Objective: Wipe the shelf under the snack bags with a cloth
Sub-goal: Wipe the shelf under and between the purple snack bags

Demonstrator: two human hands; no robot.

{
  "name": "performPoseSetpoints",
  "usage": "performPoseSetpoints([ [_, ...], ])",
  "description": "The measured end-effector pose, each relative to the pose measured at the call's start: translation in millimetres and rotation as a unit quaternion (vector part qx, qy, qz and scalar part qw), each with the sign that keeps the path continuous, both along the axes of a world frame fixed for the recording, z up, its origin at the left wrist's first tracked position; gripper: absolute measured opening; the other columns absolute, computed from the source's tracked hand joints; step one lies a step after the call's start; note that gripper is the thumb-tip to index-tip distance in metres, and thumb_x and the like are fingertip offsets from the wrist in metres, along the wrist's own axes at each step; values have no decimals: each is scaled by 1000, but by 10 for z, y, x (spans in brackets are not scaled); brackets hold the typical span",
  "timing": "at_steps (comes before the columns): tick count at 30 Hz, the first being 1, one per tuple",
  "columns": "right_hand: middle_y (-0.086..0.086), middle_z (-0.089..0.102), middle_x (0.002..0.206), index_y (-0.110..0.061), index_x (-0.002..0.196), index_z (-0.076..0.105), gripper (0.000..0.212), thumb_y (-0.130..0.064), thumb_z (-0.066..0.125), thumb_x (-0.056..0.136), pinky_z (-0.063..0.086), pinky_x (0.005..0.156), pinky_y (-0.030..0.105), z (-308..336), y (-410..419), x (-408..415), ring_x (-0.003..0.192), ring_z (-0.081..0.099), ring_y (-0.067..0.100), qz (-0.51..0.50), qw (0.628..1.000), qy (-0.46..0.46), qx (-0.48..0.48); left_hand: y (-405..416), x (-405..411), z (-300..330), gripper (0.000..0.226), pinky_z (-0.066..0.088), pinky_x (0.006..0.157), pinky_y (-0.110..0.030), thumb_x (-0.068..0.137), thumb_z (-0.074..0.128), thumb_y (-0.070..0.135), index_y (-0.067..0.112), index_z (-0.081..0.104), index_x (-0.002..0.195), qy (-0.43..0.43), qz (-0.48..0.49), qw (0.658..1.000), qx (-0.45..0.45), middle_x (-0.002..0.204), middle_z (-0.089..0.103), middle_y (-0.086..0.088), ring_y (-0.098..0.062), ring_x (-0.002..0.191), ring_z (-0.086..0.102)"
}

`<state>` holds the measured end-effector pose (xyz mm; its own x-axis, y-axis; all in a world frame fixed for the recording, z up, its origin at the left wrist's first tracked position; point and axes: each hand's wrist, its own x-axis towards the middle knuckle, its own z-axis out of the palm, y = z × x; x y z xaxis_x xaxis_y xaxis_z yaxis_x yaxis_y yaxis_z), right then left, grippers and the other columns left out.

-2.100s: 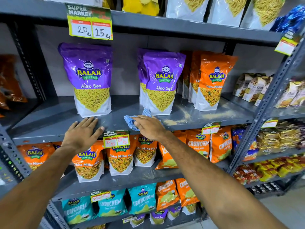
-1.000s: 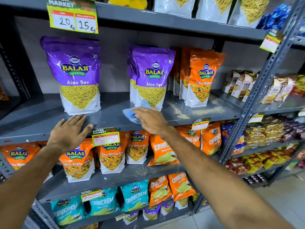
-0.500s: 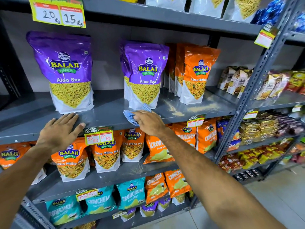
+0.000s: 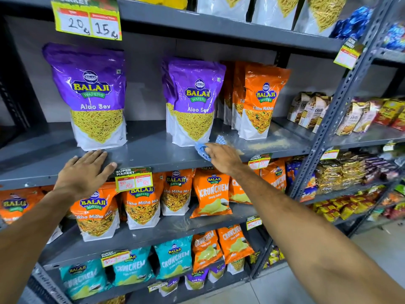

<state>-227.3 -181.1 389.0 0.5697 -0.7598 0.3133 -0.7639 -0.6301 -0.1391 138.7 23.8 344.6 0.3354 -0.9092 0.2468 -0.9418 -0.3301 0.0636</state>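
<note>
Right hand (image 4: 223, 157): closed over the blue cloth (image 4: 202, 150), pressed on the grey shelf (image 4: 153, 150)
Left hand (image 4: 84, 173): laid flat, fingers spread, on the shelf edge
Crumbs (image 4: 269, 144): scattered beside the orange bag (image 4: 259, 102)

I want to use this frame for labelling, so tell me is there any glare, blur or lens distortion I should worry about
Head view: wide-angle bending bows the shelf and uprights near the edges; overhead light glares on the purple Aloo Sev bags; the right hand and blue cloth are slightly smeared; the left hand is sharper; corners soften.

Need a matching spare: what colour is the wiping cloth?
Blue and white checked cloth, head view.
</note>
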Motion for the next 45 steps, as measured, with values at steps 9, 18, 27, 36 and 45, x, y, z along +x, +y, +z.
performPoseSetpoints([
  [9,6,56,146,-17,144,49,44,-36,36,107,44,107,51,-38,353,275,131,54,26,70,997,25,34,-147,-605,81,80,6,129,-44,100,1,61,12,8,163,11,-19,999,45,172,5,-8,-22,159,5],
  [18,5,61,140,-26,142,51,42,-40,37,105,49,99,46,-26,56,14,125,58,29,95,995,33,24,-830,-1828,171,71,3,129,-38,107,8,53,9,8,162,5,-98,994,51,172,5,-9,-22,159,6],
  [27,-1,64,135,-29,138,56,37,-36,46,102,52,95,45,-88,-471,-414,120,62,27,161,987,-10,-5,-1379,-2419,50,90,15,129,-39,96,1,62,3,28,158,38,-60,997,-17,165,31,-16,-26,155,25],
  [36,-4,67,130,-26,130,59,34,-31,47,99,54,91,45,-154,-831,-657,116,64,27,204,978,-43,-25,-1480,-2631,-3,100,4,129,-34,88,-11,68,7,17,161,53,27,998,-27,171,16,-9,-19,158,12],
  [45,11,72,105,-12,105,64,21,-20,45,101,49,67,39,118,-1179,-613,95,67,35,113,972,-204,-32,-1525,-2768,-69,89,9,128,-36,97,-4,62,8,27,160,15,70,996,-58,168,26,-9,-21,157,19],
])
